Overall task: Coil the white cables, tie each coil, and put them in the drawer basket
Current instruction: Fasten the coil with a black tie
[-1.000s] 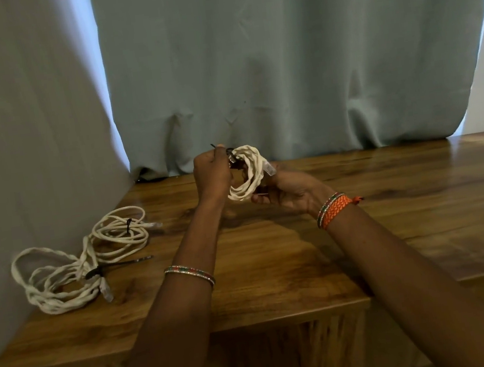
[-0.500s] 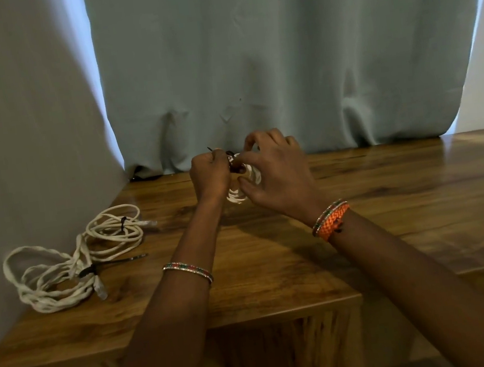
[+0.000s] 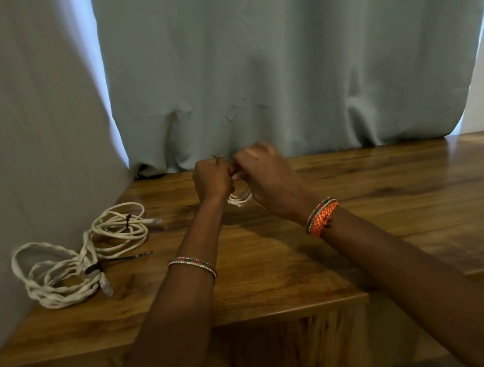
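Note:
Above the far middle of the wooden table (image 3: 363,229), my left hand (image 3: 211,179) and my right hand (image 3: 267,177) are pressed close together around a small white cable coil (image 3: 239,199). Only the coil's lower loops show below the fists. A thin dark tie end (image 3: 215,156) sticks up from my left fist. Both hands have their fingers curled on the coil. Two more white cable coils lie at the table's left: a round one (image 3: 120,227) with a dark tie, and a larger braided one (image 3: 53,276) with a dark tie and a long tail.
A pale blue-grey curtain (image 3: 281,70) hangs right behind the table's back edge. A wall (image 3: 13,136) closes the left side beside the lying coils. The cabinet front (image 3: 257,360) shows below the table's near edge. No drawer basket is in view.
My right hand turned from palm-up under the coil to on top of it, closing against my left fist. The coil is now mostly hidden. The camera shifted slightly.

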Demonstrator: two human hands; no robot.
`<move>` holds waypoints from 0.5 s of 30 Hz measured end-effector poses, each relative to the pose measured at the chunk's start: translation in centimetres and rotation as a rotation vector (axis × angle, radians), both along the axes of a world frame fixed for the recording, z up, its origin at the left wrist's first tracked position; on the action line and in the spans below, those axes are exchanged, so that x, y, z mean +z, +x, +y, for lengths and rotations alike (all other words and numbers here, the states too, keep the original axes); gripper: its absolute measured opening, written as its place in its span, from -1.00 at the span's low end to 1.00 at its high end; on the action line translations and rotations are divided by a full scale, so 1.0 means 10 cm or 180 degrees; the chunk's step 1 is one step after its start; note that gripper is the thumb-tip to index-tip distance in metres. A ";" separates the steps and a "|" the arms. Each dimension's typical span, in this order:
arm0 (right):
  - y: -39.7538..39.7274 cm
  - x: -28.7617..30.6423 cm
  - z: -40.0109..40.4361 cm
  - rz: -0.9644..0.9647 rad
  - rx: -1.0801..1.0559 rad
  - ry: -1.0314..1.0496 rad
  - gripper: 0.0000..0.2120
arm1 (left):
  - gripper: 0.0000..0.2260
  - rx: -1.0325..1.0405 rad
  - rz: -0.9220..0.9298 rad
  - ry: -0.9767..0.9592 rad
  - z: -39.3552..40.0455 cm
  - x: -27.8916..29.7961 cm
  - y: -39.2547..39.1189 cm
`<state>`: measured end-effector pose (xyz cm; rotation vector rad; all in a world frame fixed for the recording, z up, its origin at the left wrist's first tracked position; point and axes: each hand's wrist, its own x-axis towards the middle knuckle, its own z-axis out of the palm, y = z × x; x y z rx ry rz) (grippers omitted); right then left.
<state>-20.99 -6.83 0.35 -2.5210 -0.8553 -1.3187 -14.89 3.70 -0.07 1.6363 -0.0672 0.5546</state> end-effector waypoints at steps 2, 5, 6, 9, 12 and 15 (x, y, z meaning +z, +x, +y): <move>-0.02 -0.09 -0.01 0.0267 0.0334 0.0719 -0.92 | -0.66 -0.0036 -0.0071 0.0234 -0.02 -0.03 0.02; 0.04 -0.11 -0.01 0.0183 0.0620 0.2010 -0.93 | -0.73 -0.0061 -0.0232 0.0518 -0.09 -0.04 0.02; 0.09 -0.08 -0.01 0.0198 0.0591 0.2433 -0.92 | -0.74 -0.0016 -0.0276 0.0664 -0.12 -0.05 0.02; 0.30 -0.03 -0.04 0.0481 0.0277 0.3333 -0.85 | -0.76 0.0301 -0.0472 0.1246 -0.22 -0.12 -0.04; 0.41 -0.08 -0.10 0.0603 0.0091 0.3403 -0.86 | -0.81 0.0494 -0.0789 0.1582 -0.23 -0.16 -0.06; 0.41 -0.12 -0.11 0.0718 0.0134 0.3333 -0.91 | -0.84 0.0482 -0.0906 0.1695 -0.17 -0.18 -0.01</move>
